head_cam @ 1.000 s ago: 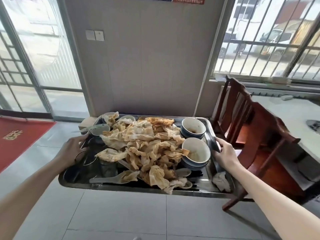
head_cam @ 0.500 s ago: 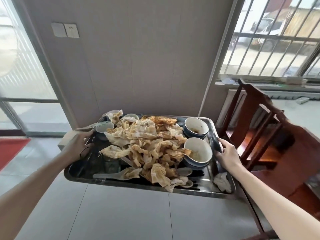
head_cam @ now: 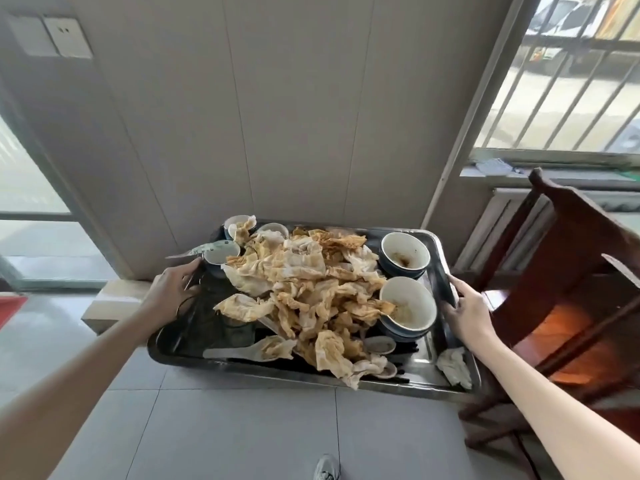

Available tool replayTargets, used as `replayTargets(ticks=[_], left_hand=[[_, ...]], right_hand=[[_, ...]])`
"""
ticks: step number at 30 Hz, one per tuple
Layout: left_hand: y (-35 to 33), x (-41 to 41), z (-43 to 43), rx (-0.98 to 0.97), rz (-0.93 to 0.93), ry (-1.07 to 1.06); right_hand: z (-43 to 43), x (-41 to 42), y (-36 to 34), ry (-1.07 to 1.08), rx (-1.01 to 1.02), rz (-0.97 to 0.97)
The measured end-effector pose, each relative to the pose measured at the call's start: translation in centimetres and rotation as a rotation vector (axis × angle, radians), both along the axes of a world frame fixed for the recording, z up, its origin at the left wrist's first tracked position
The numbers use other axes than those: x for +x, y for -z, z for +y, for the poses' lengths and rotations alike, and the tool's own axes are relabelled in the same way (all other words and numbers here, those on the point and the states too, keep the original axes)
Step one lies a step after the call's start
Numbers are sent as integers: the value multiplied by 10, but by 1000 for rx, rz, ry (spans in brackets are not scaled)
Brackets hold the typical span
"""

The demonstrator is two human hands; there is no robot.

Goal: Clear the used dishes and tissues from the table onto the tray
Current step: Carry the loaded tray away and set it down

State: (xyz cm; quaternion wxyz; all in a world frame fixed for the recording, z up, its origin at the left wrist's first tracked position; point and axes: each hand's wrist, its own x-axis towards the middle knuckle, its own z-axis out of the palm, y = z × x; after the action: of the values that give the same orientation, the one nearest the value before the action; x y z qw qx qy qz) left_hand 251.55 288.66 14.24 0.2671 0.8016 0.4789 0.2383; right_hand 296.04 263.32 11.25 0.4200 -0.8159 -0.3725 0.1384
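The shiny steel tray (head_cam: pixel 263 371) is being held up between both hands, above the floor tiles. Its left rim is being gripped by the left hand (head_cam: pixel 169 292) and its right rim by the right hand (head_cam: pixel 467 313), with fingers curled over the edges. It is likely heavy and slippery, so it is best gripped at both ends and carried flat. Soft, crumpled, stained tissues (head_cam: pixel 304 278) are being carried in a heap between the hands; they look light and could slide off. Round, hard, breakable bowls (head_cam: pixel 412 306) are being carried just beside the right hand. A smooth white spoon (head_cam: pixel 235 351) is being carried nearer the left hand.
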Motion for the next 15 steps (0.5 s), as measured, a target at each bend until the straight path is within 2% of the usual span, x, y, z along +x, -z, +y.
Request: replayTargets(ticks=[6, 11, 15], left_hand=[[17, 64, 68, -87, 21, -85], [56, 98, 132, -68, 60, -82], [105, 122, 177, -115, 47, -80]], right_hand=[[91, 72, 11, 30, -50, -2], [150, 111, 43, 44, -93, -45], [189, 133, 88, 71, -110, -6]])
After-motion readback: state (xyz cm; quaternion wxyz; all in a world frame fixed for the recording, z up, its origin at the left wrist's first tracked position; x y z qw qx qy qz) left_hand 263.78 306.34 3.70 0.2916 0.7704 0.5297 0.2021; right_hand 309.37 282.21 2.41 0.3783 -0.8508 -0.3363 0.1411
